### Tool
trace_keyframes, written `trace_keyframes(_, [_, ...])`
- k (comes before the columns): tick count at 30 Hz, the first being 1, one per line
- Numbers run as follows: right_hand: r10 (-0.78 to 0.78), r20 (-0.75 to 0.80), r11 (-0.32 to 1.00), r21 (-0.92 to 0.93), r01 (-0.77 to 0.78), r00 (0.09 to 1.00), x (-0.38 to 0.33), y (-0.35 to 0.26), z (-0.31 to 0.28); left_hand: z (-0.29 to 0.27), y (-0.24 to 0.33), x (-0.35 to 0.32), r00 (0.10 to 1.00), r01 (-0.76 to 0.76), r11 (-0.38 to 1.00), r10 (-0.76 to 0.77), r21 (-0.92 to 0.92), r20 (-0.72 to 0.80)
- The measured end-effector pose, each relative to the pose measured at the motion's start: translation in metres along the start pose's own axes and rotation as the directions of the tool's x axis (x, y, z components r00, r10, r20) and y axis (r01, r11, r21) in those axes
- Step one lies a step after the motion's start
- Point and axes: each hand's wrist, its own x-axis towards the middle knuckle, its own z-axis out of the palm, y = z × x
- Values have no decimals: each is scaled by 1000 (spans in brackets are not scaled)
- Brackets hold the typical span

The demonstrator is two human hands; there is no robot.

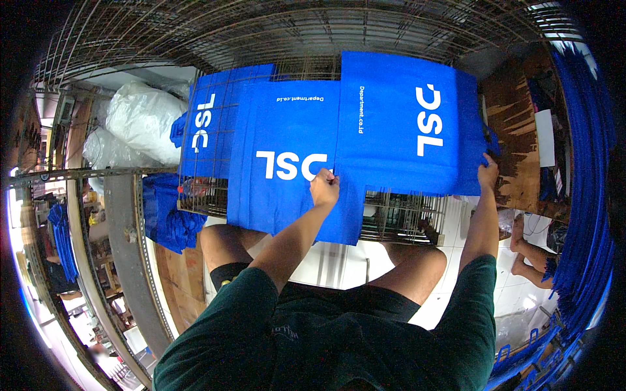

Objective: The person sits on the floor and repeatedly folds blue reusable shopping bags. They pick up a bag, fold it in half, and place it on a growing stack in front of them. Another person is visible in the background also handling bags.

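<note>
A flat blue fabric bag [391, 124] with white print lies at the right of a wire rack, overlapping a second blue bag [287, 124] in the middle. My left hand [324, 188] is closed in a pinch at the near left corner of the right bag, over the middle bag's print. At the right bag's near right edge, my right hand [488, 173] grips the fabric with bent fingers; its fingertips are partly hidden. A third printed blue bag [212, 117] lies farther left, partly behind wire bars.
Wire racks [404, 225] extend under and beyond the bags. White plastic sacks [140, 120] sit at far left, above crumpled blue fabric [169, 215]. A worn wooden board [515, 130] stands right, beside hanging blue fabric [587, 195]. Another person's feet [518, 251] show at right.
</note>
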Motion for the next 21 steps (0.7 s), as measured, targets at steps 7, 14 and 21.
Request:
trace_keyframes(7, [-155, -108, 981, -131, 141, 982, -2, 5, 4, 1, -4, 2, 1000, 0, 1000, 1, -11, 22])
trace_keyframes(14, [-266, -437, 964, -103, 246, 859, -65, -45, -10, -10, 0, -4, 998, -65, 997, 65, 28, 1])
trace_keyframes(21, [-189, -251, 957, 171, 236, 949, -242, -35, -29, -64, 14, -31, 952, -269, 960, 276, -71, 128])
